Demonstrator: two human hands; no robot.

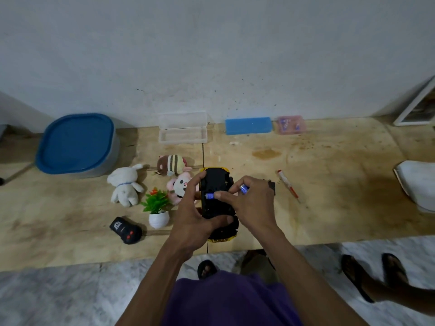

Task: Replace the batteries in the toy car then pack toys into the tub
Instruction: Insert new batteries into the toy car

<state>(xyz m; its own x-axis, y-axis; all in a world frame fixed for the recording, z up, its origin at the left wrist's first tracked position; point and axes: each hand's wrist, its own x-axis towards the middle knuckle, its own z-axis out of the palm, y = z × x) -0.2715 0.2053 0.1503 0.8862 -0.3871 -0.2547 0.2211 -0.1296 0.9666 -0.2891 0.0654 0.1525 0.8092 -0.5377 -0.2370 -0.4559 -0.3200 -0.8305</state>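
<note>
The yellow toy car (217,182) lies upside down at the counter's middle, its black underside facing up. My left hand (195,215) grips its left side and rear. My right hand (251,203) holds two blue batteries: one (210,196) pressed by the thumb into the car's battery slot, another (244,188) between the fingers. The grey tub with a blue lid (75,144) stands at the back left. A white bunny (126,184), a striped plush (171,164) and a pink plush (180,185) lie left of the car.
A small fake plant in a white pot (159,208) and a black remote (126,230) sit front left. A red screwdriver (288,185) lies right of the car. A clear open case (182,130), blue box (248,125) and pink box (292,124) line the wall. Another person's sandalled feet (374,274) stand right.
</note>
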